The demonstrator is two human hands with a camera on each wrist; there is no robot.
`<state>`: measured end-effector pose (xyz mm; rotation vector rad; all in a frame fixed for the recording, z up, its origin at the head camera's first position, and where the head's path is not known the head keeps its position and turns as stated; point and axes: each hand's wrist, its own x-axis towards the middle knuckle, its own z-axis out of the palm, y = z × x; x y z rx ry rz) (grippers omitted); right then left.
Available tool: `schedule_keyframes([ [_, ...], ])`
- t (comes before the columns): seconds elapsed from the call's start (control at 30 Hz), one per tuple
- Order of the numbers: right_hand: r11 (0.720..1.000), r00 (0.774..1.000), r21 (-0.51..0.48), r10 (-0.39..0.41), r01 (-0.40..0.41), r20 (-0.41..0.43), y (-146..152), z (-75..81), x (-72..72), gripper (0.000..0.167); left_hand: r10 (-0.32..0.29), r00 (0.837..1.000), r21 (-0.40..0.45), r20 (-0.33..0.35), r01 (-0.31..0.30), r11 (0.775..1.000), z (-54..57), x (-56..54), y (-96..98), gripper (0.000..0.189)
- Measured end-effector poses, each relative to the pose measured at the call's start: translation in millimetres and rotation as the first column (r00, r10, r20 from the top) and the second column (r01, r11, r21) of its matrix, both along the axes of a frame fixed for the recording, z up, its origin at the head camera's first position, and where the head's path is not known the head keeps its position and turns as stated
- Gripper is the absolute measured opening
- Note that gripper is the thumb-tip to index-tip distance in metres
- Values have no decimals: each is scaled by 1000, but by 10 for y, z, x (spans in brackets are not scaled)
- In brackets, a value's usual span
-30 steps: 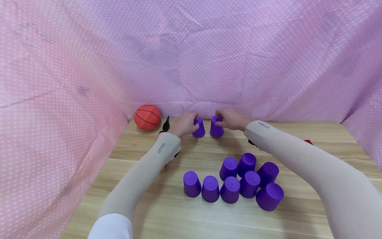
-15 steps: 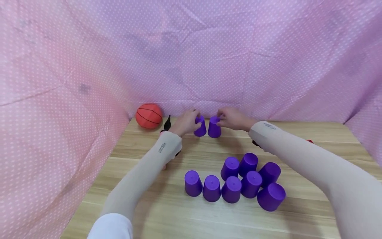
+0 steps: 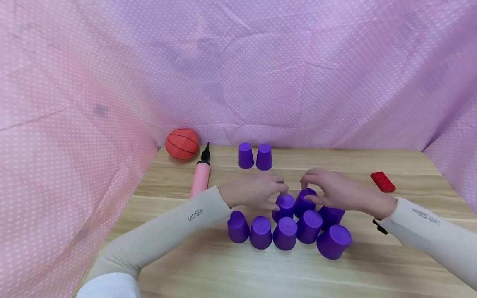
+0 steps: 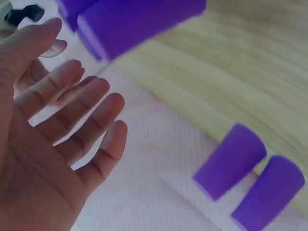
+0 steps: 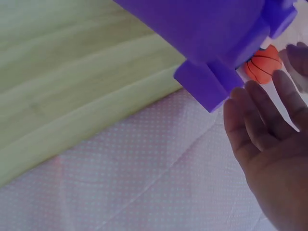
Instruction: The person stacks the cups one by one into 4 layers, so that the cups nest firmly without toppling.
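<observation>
Several purple cups stand upside down in a cluster on the wooden table [image 3: 208, 265]. Over the back left of the cluster my left hand [image 3: 257, 191] hovers, its fingers reaching toward one purple cup [image 3: 285, 209]. My right hand [image 3: 337, 189] is above the purple cup [image 3: 304, 203] beside it, thumb and fingers spread apart around its top. Both palms show nothing held: the left hand [image 4: 53, 139] and the right hand [image 5: 274, 139] have loosely bent fingers in the wrist views. Farther back, two more upturned purple cups, one left [image 3: 245, 156] and one right [image 3: 264, 157], stand side by side.
An orange-red ball [image 3: 182, 144] with black lines lies at the back left corner. Near it is a pink hand pump [image 3: 200, 179] with a black nozzle, partly behind the left forearm. A red block [image 3: 383, 182] lies at the right. Pink dotted cloth [image 3: 238, 74] surrounds the table.
Both hands have left the two back cups, now close together, and come nearer to the cluster. The right hand has also moved right. The pump and red block now show more.
</observation>
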<state>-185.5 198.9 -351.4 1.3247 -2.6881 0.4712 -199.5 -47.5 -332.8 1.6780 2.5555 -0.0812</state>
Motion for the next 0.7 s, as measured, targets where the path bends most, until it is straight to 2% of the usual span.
schedule_keyframes([
  [0.13,1000,1000,9,21,-21,14,125,-63,90,20,-43,999,-52,5,43,998,-27,61,97,39],
  [0.37,1000,1000,-13,-5,6,27,138,-146,114,21,-57,998,-35,26,57,998,-87,36,173,28],
  [0.57,999,1000,-33,-4,5,25,101,-151,104,22,-38,994,-19,101,40,999,-101,9,209,20],
  [0.7,999,1000,-54,-7,7,9,107,-80,67,22,-26,991,-13,130,28,1000,-48,-38,222,21],
])
